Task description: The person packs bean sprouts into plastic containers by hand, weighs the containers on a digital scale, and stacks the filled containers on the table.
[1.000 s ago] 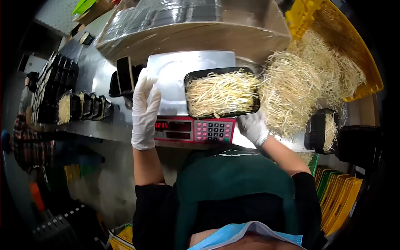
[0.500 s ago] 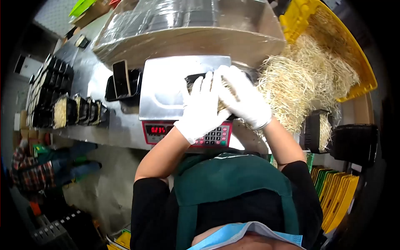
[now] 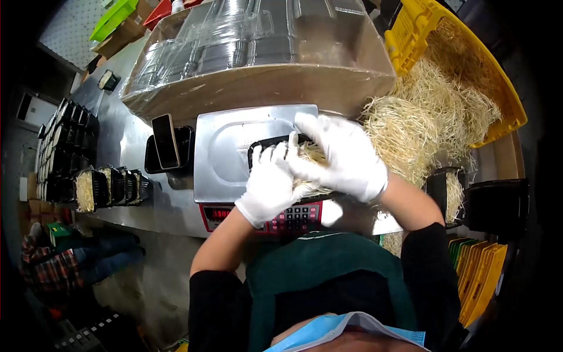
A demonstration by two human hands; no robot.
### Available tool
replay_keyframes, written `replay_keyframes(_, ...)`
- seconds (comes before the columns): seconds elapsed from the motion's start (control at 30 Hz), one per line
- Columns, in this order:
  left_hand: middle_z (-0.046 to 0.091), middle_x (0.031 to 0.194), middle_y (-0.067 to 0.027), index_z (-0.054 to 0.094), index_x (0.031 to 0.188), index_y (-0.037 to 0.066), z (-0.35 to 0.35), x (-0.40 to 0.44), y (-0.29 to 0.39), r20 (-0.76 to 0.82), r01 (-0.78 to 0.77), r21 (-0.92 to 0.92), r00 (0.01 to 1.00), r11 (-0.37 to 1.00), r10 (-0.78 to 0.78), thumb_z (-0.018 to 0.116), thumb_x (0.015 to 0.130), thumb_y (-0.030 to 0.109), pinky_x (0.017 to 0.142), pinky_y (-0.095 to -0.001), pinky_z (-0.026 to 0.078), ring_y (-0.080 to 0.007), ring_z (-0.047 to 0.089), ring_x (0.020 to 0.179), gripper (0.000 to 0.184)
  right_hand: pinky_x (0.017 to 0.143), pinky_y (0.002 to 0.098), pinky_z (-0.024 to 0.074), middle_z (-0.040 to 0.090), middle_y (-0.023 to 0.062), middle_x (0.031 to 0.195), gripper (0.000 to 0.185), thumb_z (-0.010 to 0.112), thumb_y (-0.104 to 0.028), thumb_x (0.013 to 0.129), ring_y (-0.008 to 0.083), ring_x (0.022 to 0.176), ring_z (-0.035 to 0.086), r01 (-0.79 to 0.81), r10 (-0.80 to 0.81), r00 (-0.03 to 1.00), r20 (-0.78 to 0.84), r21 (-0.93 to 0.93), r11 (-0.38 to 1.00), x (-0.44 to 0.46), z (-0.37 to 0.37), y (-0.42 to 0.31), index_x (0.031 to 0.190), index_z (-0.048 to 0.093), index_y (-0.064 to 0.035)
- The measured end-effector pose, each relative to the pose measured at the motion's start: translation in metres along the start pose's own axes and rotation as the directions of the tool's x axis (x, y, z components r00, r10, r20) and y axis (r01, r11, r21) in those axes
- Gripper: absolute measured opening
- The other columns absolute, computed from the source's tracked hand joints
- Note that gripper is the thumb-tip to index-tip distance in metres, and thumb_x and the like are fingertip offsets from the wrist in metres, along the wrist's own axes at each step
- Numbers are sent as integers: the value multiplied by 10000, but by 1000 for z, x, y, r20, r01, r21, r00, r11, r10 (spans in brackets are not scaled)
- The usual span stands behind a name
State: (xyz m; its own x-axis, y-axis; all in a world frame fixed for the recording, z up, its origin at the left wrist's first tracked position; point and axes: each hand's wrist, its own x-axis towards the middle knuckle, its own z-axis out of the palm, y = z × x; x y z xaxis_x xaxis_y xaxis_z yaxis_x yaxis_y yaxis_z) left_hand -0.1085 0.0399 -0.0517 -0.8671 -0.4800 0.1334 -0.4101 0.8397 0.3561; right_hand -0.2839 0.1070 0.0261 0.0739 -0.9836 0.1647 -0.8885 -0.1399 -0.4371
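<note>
A black plastic tray (image 3: 256,145) of pale bean sprouts (image 3: 315,154) rests on the steel plate of a weighing scale (image 3: 220,126). My left hand (image 3: 268,186), in a white glove, is at the tray's left and near side, its fingers bent over the sprouts. From the right, my white-gloved right hand (image 3: 350,159) closes over the sprouts, thumb toward the left hand. Both hands hide much of the tray and its right end. The scale's red display (image 3: 221,213) is lit, but I cannot read it surely.
Loose sprouts (image 3: 410,129) spill from a yellow crate (image 3: 509,108) at right. Ahead stands a carton (image 3: 258,88) of wrapped black trays. A phone (image 3: 166,141) leans in a black tray left of the scale. Filled trays (image 3: 85,190) stand farther left. A person (image 3: 58,264) is at lower left.
The view has tilted, so the table sits lower in the picture. My hands have shifted on the tray, the right hand's fingers have bent, and more of the sprouts and the tray's left rim show.
</note>
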Motion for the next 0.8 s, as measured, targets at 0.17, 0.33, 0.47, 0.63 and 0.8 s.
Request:
replay_keyframes(0.17, 387, 1322, -281, 118, 1491, -61, -1, 5, 8, 143, 119, -50, 983, 992, -111, 683, 810, 515, 1067, -508, 282, -445, 391, 1210, 1056, 827, 441, 518, 693, 165, 970, 297, 485, -313, 935, 348, 902, 663, -190, 131, 940, -315, -165, 968, 137, -8, 110, 1058, 634, -87)
replay_keyframes(0.33, 402, 1317, -275, 155, 1501, -20, -9, 6, 4, 152, 151, -72, 979, 986, -139, 704, 795, 505, 1074, -496, 309, -454, 405, 1194, 1036, 912, 436, 505, 652, 134, 1195, 496, 549, -262, 895, 335, 1078, 629, -373, 457, 887, 66, -482, 793, 202, 6, 187, 1368, 457, -145)
replay_keyframes(0.47, 456, 1281, -254, 255, 1483, -9, -22, 3, 3, 59, 74, -107, 996, 991, -68, 728, 742, 550, 1064, -484, 306, -420, 446, 1171, 1042, 853, 410, 540, 685, 146, 1075, 245, 543, -195, 868, 307, 998, 668, -311, 230, 949, -216, -521, 795, 179, -26, 187, 1037, 702, -117)
replay_keyframes(0.63, 329, 1478, -258, 212, 1491, -31, -44, -22, -3, -77, 82, -276, 991, 958, -107, 678, 783, 593, 1150, -561, 82, -421, 279, 1395, 1053, 627, 245, 519, 695, 117, 997, 527, 557, -77, 913, 125, 788, 650, 25, 325, 700, -636, 477, 878, 36, -85, 77, 1412, 403, -7)
replay_keyframes(0.8, 359, 1476, -216, 113, 1546, 114, -49, -64, -35, -512, -286, -854, 604, 434, -610, 565, 973, 288, 1072, -443, 375, -310, 466, 1285, 750, 342, 153, 372, 693, 131, 1051, 525, 556, -164, 961, 41, 595, 605, 124, 352, 819, -454, 738, 663, -46, -20, 20, 1418, 376, 20)
